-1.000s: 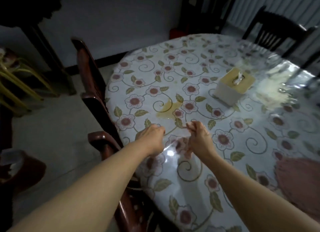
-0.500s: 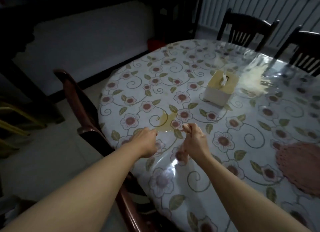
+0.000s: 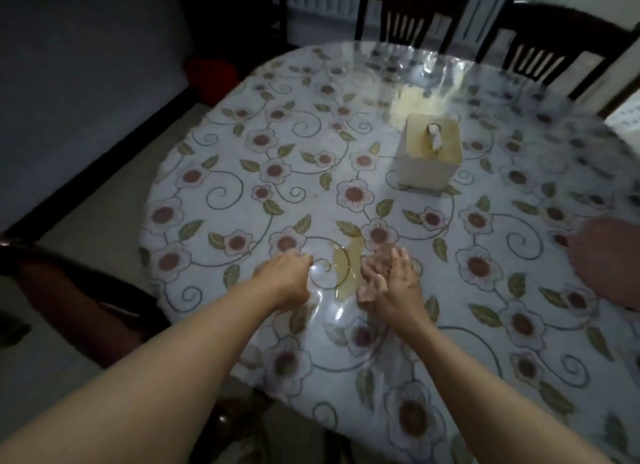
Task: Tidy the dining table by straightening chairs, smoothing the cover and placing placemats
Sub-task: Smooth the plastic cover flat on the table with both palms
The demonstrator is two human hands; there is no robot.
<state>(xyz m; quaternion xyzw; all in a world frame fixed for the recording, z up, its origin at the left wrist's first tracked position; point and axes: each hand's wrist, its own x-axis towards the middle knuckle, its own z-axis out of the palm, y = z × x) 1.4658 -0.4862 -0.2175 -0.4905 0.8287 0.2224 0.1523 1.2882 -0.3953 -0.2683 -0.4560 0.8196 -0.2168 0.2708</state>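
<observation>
With my left hand (image 3: 289,278) curled and right hand (image 3: 393,283) spread on the cover (image 3: 277,144), a hard push toward 1 o'clock could bunch it against the tissue box (image 3: 429,153).

The room I look into is dim and bluish, daylight from the far right glaring white off the clear cover (image 3: 433,79) and glinting by my left hand (image 3: 287,276), while my right hand (image 3: 391,283) smears with motion blur and the wide-angle edges bend and darken.

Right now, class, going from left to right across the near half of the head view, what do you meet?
Chair → left hand → yellow stain → right hand → pink placemat.
</observation>
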